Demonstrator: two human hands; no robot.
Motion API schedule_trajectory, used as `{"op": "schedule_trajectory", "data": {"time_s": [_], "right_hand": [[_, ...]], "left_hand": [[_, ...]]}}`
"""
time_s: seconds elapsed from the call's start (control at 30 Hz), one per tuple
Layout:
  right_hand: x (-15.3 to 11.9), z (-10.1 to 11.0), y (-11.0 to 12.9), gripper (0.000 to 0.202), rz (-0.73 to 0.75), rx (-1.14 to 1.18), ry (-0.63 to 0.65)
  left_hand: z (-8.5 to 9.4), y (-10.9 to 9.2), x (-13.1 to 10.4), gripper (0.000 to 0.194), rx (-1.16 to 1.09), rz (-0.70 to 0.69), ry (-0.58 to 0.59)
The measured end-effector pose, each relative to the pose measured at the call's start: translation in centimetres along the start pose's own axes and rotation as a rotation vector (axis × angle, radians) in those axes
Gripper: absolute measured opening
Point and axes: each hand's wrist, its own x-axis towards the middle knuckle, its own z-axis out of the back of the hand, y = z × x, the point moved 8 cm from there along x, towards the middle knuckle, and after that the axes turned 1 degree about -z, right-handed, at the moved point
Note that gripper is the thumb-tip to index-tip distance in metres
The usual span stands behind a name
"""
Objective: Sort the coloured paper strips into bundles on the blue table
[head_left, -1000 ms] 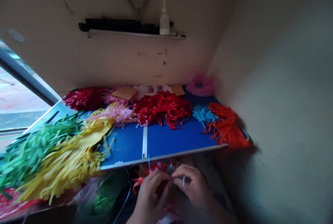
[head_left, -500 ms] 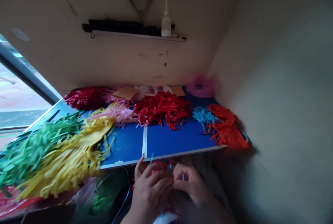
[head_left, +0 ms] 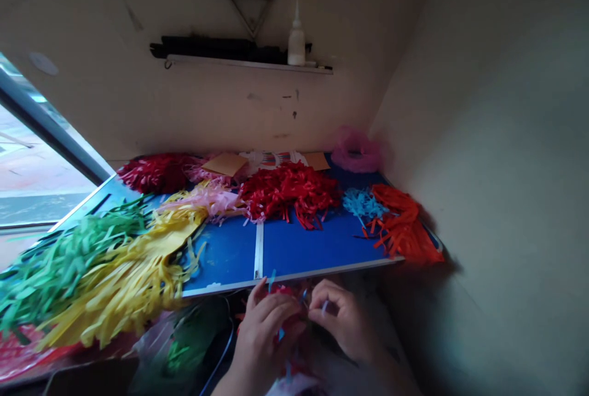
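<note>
Just below the table's front edge, my left hand [head_left: 267,328] curls round a bunch of red fringe strips [head_left: 286,290], its thumb side raised. Some blue pieces show among the red, and the bunch is largely hidden behind the fingers. Close beside it, my right hand [head_left: 338,316] is closed in a pinch, with a thin pale strip [head_left: 325,306] showing between thumb and fingers. Whitish and pinkish material lies blurred beneath both hands.
The blue table [head_left: 313,248] carries green fringe [head_left: 87,255], yellow fringe [head_left: 133,267], red fringe [head_left: 289,190], light-blue strips [head_left: 363,204] and orange fringe [head_left: 405,224]. A white bottle [head_left: 297,43] stands on the wall shelf [head_left: 239,63]. Below left is a greenish plastic bag [head_left: 188,334].
My hands have drawn slightly apart, showing more red and blue between them. The right fingers have lifted a little. The whole view has shifted slightly.
</note>
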Motion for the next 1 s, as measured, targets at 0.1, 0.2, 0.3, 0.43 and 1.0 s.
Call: {"op": "schedule_trajectory", "data": {"time_s": [0.1, 0.2, 0.3, 0.43, 1.0], "right_hand": [[-0.2, -0.2, 0.1, 0.010, 0.041, -0.027, -0.030], [-0.6, -0.3, -0.1, 0.011, 0.071, -0.038, -0.054], [-0.8, -0.2, -0.3, 0.010, 0.091, -0.053, -0.070], [-0.8, -0.3, -0.6, 0.009, 0.100, -0.047, -0.068], [-0.5, -0.8, -0.3, 0.010, 0.120, 0.029, -0.004]], "left_hand": [[0.0, -0.3, -0.2, 0.017, -0.065, -0.020, -0.075], [-0.5, -0.2, -0.4, 0.015, -0.086, 0.016, -0.069], [-0.9, 0.2, -0.7, 0.014, -0.109, 0.065, -0.067], [-1.4, 1.1, -1.3, 0.011, -0.181, 0.192, -0.047], [-4.0, 4.2, -3.6, 0.022, -0.684, 0.807, 0.004]]}}
